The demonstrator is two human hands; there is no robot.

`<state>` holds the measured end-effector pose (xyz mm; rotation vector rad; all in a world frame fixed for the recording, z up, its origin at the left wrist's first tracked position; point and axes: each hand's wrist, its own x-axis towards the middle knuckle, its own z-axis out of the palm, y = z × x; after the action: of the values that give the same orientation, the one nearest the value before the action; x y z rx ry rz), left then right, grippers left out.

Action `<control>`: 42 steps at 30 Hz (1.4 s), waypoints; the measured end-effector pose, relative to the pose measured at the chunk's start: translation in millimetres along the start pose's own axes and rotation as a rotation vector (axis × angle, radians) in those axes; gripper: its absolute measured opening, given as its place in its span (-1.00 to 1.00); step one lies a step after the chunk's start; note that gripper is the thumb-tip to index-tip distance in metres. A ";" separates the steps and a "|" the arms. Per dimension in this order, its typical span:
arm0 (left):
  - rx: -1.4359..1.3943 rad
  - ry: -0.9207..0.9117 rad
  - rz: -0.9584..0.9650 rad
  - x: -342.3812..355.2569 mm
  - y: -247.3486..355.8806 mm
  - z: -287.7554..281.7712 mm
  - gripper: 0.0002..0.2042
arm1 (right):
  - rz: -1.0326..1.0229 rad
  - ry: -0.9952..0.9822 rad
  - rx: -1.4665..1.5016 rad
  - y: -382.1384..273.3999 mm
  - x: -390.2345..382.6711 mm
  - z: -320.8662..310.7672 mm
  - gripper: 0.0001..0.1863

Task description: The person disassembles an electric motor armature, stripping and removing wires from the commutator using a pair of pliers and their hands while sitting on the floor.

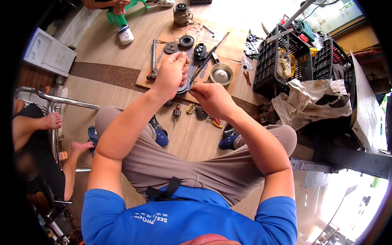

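Your left hand (173, 73) is over the near part of the cardboard (234, 49), which lies on the floor (110, 57). Its grip is narrow, with the fingers curled in, but I cannot tell what it holds. Your right hand (214, 99) is just beside it, by the near edge of the cardboard. Its grip is narrow too, with thumb and finger close together, and I cannot tell if it pinches anything.

The round gray part (183, 87) is low between your hands, partly hidden under the left one. The hammer (154, 57) lies along the left edge of the cardboard. The white fan wheel (221, 74) sits near its right edge. The black ring (186, 41) is farther out, past your left hand.

Some floor shows between the cardboard and the black crate (265, 61) on your right. Close to you, the small rotor (177, 112) and the red and yellow handles (216, 121) lie on the floor between your feet and the cardboard. On your left, the shiny bar (67, 99) ends near your knee.
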<state>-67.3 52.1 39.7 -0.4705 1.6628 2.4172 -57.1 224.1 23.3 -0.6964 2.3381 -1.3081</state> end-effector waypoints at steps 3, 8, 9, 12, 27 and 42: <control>0.160 -0.032 -0.054 5.1 -6.5 -1.8 -0.77 | -0.243 -0.019 -0.407 7.3 -2.1 -7.0 -0.85; 0.429 -0.139 -0.006 7.0 -15.4 -1.9 -0.77 | -0.343 0.020 -0.590 7.0 0.7 -25.3 -0.93; 0.491 -0.183 -0.003 6.5 -17.3 -1.7 -0.77 | -0.358 0.025 -0.589 4.0 0.8 -28.5 -0.93; 0.563 -0.250 -0.014 5.6 -22.2 2.1 -0.78 | -0.417 0.061 -0.569 6.3 1.0 -31.3 -0.92; 0.558 -0.563 -0.227 1.5 -12.7 -5.9 -0.74 | -0.435 0.145 -0.601 14.2 1.5 -48.5 -0.81; 0.749 -0.601 0.196 -12.8 -27.1 -8.4 -0.74 | -0.420 0.089 -0.660 4.4 -0.6 -45.9 -0.94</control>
<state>-45.5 54.6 17.6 0.4927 2.1435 1.5744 -82.4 257.6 42.5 -1.4101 2.8132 -0.6793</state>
